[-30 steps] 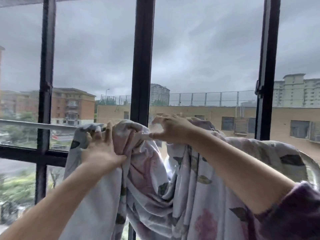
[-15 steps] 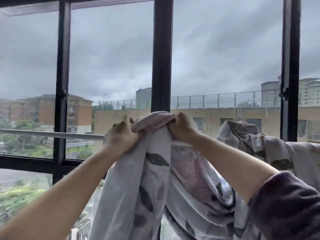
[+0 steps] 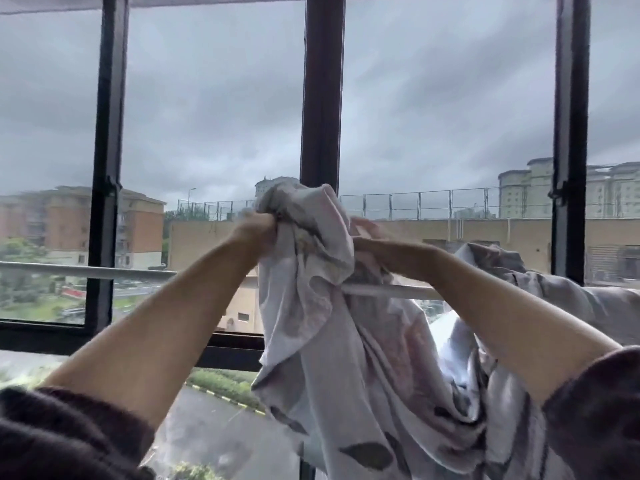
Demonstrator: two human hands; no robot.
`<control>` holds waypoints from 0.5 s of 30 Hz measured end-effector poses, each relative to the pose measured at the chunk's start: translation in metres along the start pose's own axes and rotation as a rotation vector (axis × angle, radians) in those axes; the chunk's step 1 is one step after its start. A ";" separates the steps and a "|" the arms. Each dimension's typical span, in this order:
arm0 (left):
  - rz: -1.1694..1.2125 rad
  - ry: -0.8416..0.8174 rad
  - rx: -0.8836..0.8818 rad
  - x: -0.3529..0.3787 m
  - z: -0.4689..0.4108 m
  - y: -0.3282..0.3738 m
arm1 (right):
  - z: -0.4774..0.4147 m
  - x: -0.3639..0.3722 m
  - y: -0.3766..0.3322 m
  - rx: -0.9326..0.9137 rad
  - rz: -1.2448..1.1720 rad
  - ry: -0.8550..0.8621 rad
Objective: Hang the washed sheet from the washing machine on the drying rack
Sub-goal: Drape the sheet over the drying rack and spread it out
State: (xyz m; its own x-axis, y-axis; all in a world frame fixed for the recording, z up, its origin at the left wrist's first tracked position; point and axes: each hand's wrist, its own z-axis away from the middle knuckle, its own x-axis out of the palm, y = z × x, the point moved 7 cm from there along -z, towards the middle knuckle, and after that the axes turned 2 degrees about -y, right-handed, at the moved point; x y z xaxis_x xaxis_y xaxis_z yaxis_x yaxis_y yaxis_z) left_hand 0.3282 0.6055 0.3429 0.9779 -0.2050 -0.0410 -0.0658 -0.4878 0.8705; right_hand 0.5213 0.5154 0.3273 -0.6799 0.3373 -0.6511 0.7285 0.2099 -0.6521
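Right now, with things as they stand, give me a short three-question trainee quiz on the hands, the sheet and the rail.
1. True or false: the left hand and the right hand both grip the sheet.
2. The bunch they hold is: A) raised above the rail; B) hanging wholly below it; C) lying on the floor.
3. Fill in: to the right of the hands, the sheet already drapes over the ____.
Key: 1 true; 2 A; 3 rail.
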 end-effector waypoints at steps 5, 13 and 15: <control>-0.104 -0.534 0.053 0.067 0.014 -0.023 | 0.010 0.043 -0.010 -0.111 0.130 -0.137; -0.791 -0.401 0.310 0.035 0.030 -0.032 | -0.007 0.015 0.016 0.205 0.171 0.219; -0.975 -0.466 0.476 0.038 0.054 -0.041 | -0.008 0.001 0.032 0.284 0.002 0.318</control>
State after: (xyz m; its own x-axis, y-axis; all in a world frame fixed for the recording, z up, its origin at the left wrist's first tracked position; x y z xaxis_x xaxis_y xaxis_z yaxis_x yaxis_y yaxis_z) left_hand 0.3572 0.5717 0.2792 0.4952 0.1872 -0.8484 0.5050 -0.8566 0.1057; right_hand 0.5444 0.5302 0.3093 -0.5866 0.6128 -0.5295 0.6479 -0.0371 -0.7608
